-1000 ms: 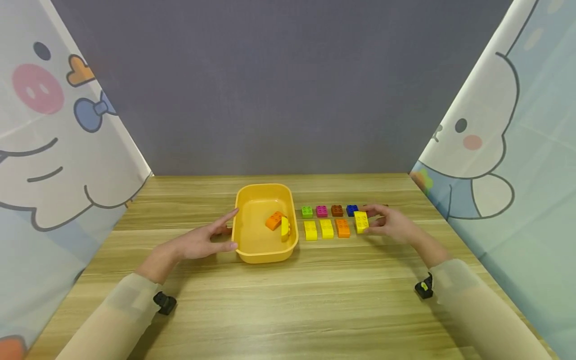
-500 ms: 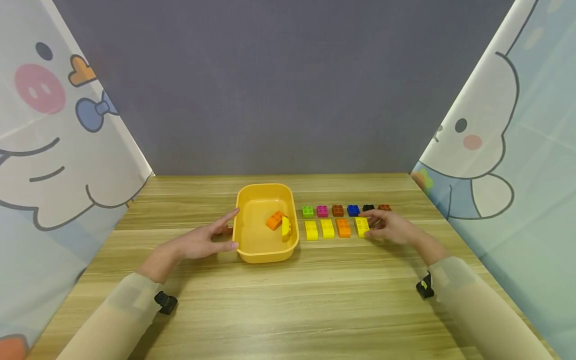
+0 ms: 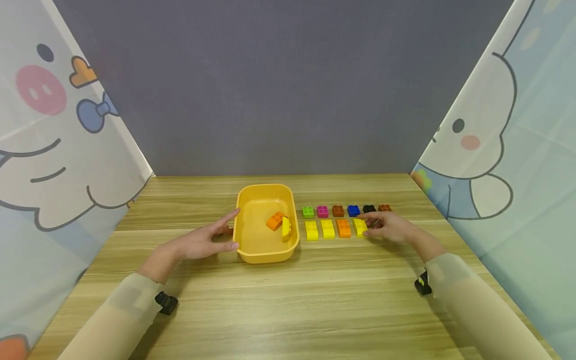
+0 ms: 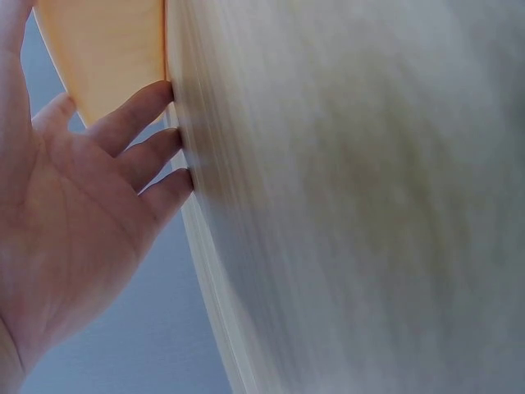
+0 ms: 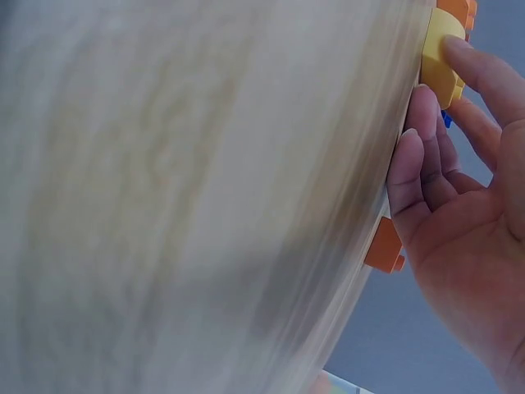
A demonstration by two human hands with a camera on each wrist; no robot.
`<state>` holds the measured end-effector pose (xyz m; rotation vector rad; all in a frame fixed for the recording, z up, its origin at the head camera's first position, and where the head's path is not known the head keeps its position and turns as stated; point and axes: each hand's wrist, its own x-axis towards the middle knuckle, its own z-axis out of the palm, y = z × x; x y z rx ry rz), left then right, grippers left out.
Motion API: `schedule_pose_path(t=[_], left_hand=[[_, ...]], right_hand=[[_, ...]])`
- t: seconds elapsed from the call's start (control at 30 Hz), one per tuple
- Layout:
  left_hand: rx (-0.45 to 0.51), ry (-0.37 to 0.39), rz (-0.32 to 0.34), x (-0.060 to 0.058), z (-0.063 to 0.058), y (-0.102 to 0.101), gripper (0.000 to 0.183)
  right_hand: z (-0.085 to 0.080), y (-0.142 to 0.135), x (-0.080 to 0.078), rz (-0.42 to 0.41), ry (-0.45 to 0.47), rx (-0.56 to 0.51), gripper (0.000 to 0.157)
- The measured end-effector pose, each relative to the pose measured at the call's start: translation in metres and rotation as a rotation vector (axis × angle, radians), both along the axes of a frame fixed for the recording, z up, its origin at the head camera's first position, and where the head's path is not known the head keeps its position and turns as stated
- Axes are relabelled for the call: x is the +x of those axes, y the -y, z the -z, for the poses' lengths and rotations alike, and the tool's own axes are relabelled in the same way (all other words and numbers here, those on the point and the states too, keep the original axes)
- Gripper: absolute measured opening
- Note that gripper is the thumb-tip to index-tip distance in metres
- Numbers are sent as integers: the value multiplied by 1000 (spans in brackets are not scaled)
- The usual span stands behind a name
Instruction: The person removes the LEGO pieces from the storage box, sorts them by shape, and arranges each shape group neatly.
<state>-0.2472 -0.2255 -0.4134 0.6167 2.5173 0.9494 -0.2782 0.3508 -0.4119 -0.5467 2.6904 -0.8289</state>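
Note:
In the head view, my right hand (image 3: 388, 227) pinches a yellow building brick (image 3: 360, 227) at the right end of the front row. The right wrist view shows the thumb on one side of this curved brick (image 5: 442, 59), down at the tabletop, with the other fingers bent close to the wood. My left hand (image 3: 200, 241) is spread along the left side of a yellow-orange bin (image 3: 265, 258), thumb and fingertips at its wall. Inside the bin lie an orange brick (image 3: 275, 221) and a yellow curved brick (image 3: 285, 229).
Left of the held brick stand an orange brick (image 3: 343, 228) and two yellow bricks (image 3: 327, 229). Behind them runs a row of small bricks: green (image 3: 308, 212), pink (image 3: 322, 211), brown (image 3: 337, 210), blue (image 3: 353, 210), black (image 3: 369, 209) and reddish-brown (image 3: 384, 208). A grey panel (image 3: 279, 100) backs the table.
My right hand has lowered the yellow brick onto the table and drawn it slightly left, beside the orange one. The black and reddish-brown bricks came into sight. My left hand stays at the bin.

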Motion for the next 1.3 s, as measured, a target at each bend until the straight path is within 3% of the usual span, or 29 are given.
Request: schedule_pose_path(t=[0.93,1.3], left_hand=[[-12,-1,-1,0,0,0,102],[-1,5,2,0,-1,0,102]], right_hand=[[0,0,2,-5,45,-18,59],[-7,-3,5,-4,-50,-50,55]])
